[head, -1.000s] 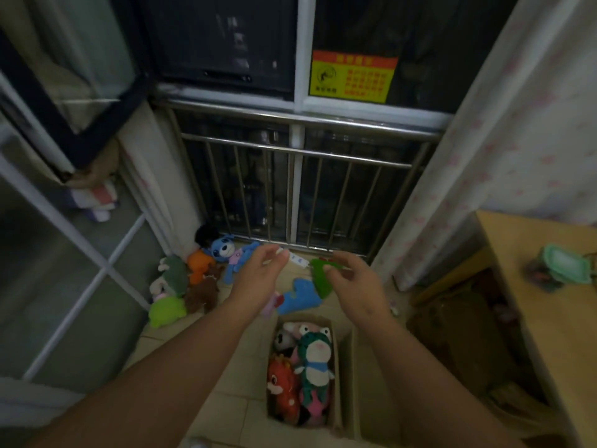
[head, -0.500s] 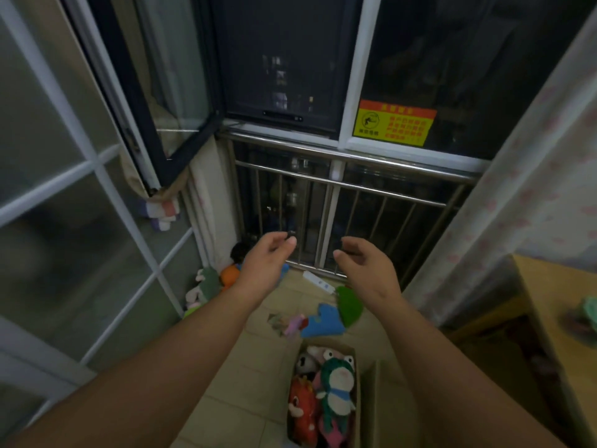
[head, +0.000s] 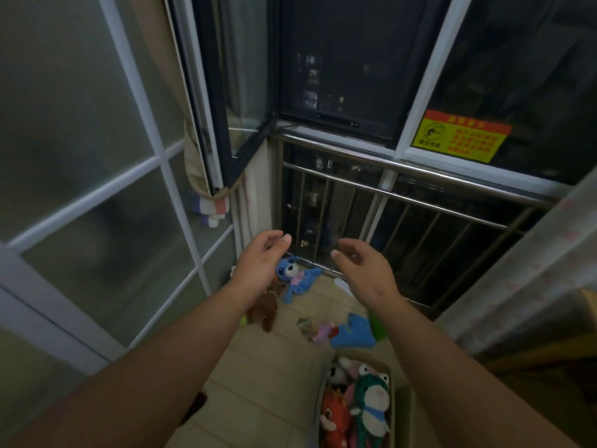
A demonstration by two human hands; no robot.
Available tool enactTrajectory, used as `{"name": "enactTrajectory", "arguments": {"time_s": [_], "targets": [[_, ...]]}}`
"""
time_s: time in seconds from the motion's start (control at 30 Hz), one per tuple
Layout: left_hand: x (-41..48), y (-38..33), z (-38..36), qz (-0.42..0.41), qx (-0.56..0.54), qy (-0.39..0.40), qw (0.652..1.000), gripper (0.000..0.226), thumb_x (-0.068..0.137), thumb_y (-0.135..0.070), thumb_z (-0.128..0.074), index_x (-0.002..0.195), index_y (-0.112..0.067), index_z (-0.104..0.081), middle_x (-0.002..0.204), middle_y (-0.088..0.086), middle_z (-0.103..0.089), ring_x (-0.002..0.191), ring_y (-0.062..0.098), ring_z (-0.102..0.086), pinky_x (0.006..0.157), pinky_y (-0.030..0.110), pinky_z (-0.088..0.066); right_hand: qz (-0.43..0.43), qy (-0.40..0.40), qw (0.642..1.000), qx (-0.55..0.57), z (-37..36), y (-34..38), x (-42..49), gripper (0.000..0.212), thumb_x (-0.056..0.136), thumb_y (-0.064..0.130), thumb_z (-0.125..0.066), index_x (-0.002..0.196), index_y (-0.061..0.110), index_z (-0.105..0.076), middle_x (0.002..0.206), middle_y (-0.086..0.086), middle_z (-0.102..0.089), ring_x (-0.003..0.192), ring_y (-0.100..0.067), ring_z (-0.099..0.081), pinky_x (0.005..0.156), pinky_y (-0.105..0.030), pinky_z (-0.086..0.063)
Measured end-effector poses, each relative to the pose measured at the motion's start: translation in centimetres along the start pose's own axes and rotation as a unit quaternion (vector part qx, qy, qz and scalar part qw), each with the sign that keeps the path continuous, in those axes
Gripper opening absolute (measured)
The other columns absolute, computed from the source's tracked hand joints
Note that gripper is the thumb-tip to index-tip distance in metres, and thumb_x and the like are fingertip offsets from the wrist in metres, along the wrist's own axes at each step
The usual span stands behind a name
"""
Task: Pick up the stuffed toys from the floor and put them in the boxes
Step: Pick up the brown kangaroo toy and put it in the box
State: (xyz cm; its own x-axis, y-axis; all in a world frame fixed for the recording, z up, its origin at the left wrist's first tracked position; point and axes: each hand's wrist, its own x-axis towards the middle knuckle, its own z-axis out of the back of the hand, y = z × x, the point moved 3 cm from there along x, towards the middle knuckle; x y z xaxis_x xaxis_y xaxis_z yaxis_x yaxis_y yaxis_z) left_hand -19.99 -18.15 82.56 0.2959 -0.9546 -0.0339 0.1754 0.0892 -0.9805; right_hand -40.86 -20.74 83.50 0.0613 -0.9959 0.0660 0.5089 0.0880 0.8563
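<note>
I am noting 2 hands loosely spread, empty; left hand (head: 258, 258) is nearer the blue toy (head: 295, 276) lying just below-right; right hand (head: 361, 263) farther.

- Blue dog (head: 290, 273), pale muzzle, pink patch on its chest.
- Brown toy (head: 266, 310) beside it.
- Flat blue toy (head: 353, 333); a green piece (head: 378, 328) at its edge, a pink one (head: 324, 331) on the other side.
- Cardboard-brown box (head: 389, 371) holding a green frog (head: 371, 404) with white belly and blue scarf, and a red-orange toy (head: 332, 418).
- Floor (head: 258, 383): beige tiles.
- Sticker (head: 460, 135): yellow, red band and print.
- Curtain (head: 533, 279): white with pink marks.
- Cloth (head: 210, 210): white, red and blue stripes.
</note>
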Motion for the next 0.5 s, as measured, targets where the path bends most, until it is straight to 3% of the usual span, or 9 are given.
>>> {"name": "enactTrajectory", "arguments": {"time_s": [0.07,0.17,0.3,0.37,0.5], "targets": [[1.3,0.6,2.2,0.007,0.000,-0.006,1.000,0.029,0.089,-0.044,-0.057,0.112,-0.026,-0.060,0.106,-0.010,-0.062,0.093,-0.005,-0.055,0.074,0.017,-0.041,-0.004,0.006,1.000,-0.003,-2.3,0.6,0.8,0.038,0.085,0.047,-0.062,0.121,0.033,-0.060,0.089,0.029,-0.055,0.083,0.016,-0.052,0.069,-0.008,-0.042],[3.2,1.5,4.8,0.016,0.015,0.011,1.000,0.032,0.091,-0.043,-0.055,0.116,-0.022,-0.059,0.107,-0.008,-0.060,0.096,0.003,-0.055,0.078,0.023,-0.043,-0.021,0.018,1.000,0.006,-5.5,1.3,2.2,0.040,0.086,0.044,-0.063,0.123,0.030,-0.059,0.092,0.026,-0.058,0.082,0.018,-0.051,0.058,-0.002,-0.041],[6.1,3.1,7.0,0.017,0.024,0.019,0.999,0.025,0.093,-0.037,-0.056,0.111,-0.020,-0.060,0.102,-0.007,-0.060,0.089,-0.004,-0.053,0.065,0.004,-0.038,-0.042,0.016,0.999,0.031,-9.2,1.2,3.8,0.038,0.086,0.038,-0.065,0.122,0.026,-0.061,0.092,0.025,-0.059,0.080,0.023,-0.052,0.060,0.004,-0.039],[7.4,3.9,7.6,0.021,0.029,0.022,0.999,0.024,0.093,-0.037,-0.056,0.110,-0.021,-0.060,0.101,-0.007,-0.061,0.088,-0.002,-0.053,0.066,0.008,-0.038,-0.053,0.018,0.998,0.040,-10.6,0.8,4.6,0.039,0.085,0.039,-0.066,0.121,0.027,-0.061,0.093,0.024,-0.059,0.082,0.019,-0.056,0.061,0.000,-0.041],[10.0,5.8,7.9,0.048,0.028,0.020,0.998,0.023,0.092,-0.039,-0.056,0.109,-0.024,-0.060,0.103,-0.008,-0.061,0.091,0.001,-0.054,0.068,0.012,-0.037,-0.070,0.021,0.996,0.046,-12.7,-0.5,6.8,0.039,0.086,0.040,-0.065,0.123,0.027,-0.060,0.109,0.009,-0.064,0.100,-0.005,-0.060,0.087,-0.024,-0.048]]}}
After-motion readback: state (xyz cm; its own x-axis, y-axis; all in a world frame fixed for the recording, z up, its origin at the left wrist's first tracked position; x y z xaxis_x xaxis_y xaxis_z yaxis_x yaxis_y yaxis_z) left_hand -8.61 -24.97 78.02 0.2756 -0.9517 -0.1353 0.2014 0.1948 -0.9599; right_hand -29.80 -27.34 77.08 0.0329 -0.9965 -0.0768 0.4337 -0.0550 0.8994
